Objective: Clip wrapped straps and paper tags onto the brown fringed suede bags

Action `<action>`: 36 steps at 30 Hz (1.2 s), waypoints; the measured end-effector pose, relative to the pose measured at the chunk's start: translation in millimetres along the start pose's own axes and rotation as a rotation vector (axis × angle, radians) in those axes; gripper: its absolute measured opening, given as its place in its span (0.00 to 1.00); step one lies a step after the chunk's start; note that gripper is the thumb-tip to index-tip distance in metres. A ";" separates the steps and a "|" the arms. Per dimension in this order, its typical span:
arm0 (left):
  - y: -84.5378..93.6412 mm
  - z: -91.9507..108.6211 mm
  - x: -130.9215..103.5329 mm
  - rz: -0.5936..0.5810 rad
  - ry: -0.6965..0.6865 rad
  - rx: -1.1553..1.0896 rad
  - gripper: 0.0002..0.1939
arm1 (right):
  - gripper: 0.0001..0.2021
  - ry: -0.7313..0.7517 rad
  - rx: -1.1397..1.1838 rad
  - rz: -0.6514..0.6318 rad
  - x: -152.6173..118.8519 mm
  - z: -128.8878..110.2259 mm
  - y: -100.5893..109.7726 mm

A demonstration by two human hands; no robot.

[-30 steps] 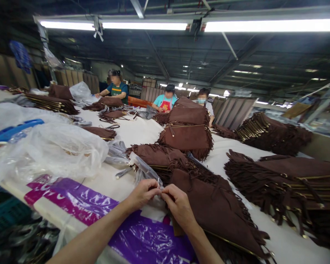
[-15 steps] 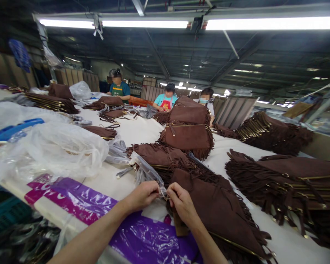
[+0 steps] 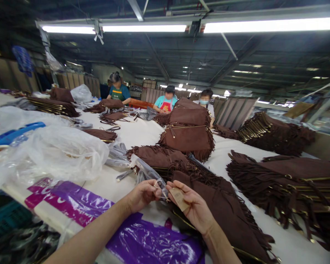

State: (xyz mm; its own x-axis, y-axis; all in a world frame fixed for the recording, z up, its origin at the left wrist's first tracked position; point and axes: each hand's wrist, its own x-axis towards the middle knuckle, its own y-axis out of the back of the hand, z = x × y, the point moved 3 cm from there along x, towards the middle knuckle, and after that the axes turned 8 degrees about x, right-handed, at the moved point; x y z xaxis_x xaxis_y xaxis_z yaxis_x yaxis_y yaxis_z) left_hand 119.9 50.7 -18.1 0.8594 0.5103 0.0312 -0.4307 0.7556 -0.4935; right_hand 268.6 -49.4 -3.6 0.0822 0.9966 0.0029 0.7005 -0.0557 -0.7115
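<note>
My right hand (image 3: 191, 205) holds a small tan paper tag (image 3: 179, 198) between thumb and fingers, over the near edge of a brown fringed bag (image 3: 209, 209). Just left of it, my left hand (image 3: 143, 194) is closed in a pinch on a thin pale string (image 3: 157, 184). The string runs toward the tag; where it ends I cannot make out. A clear plastic wrap (image 3: 150, 169) with something grey inside lies right behind both hands. Beneath my wrists spreads a shiny purple plastic bag (image 3: 151, 238).
Brown fringed bags are piled in front (image 3: 187, 137) and at the right (image 3: 299, 176). Crumpled clear plastic (image 3: 68, 146) covers the left side of the white table (image 3: 137, 128). A teal crate (image 3: 8, 216) sits below the table edge. Several co-workers are across the table.
My right hand has turned palm up and lifted the tan tag, which hung below it before. My left hand has moved slightly left, and the two hands are a little farther apart.
</note>
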 end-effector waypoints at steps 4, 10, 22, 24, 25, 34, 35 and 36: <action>2.4 4.7 -1.5 0.028 0.001 -0.092 0.09 | 0.17 0.031 -0.117 0.032 2.0 7.5 1.5; 3.9 3.4 -3.3 0.024 0.007 -0.164 0.19 | 0.22 0.075 -0.019 -0.031 -1.7 1.5 -10.1; 0.7 -7.0 -6.4 -0.020 0.106 0.148 0.42 | 0.20 0.223 -0.745 0.041 -2.5 3.3 -1.6; 0.2 -8.8 -7.4 -0.046 0.141 0.183 0.42 | 0.19 0.318 -0.924 0.036 -1.7 4.4 -3.8; 1.0 -9.6 -7.2 -0.036 0.140 0.191 0.42 | 0.18 0.350 -0.991 0.040 -1.9 4.9 -5.3; 3.4 -5.6 -4.2 0.061 0.052 0.459 0.26 | 0.12 0.471 -1.327 -0.028 -3.3 8.0 -13.9; 3.2 -3.5 -4.3 0.092 0.035 0.509 0.21 | 0.12 0.484 -1.372 -0.067 -3.5 9.1 -15.2; 3.4 -1.7 -4.3 0.125 0.015 0.550 0.16 | 0.12 0.492 -1.406 -0.106 -3.8 10.5 -16.1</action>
State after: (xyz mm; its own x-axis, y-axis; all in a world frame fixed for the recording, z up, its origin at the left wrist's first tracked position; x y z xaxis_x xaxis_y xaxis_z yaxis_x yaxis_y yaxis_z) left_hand 115.2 50.5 -21.4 0.7946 0.6070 -0.0126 -0.6064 0.7945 0.0334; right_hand 249.6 -51.7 0.5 0.0128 0.8960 0.4438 0.7872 -0.2827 0.5482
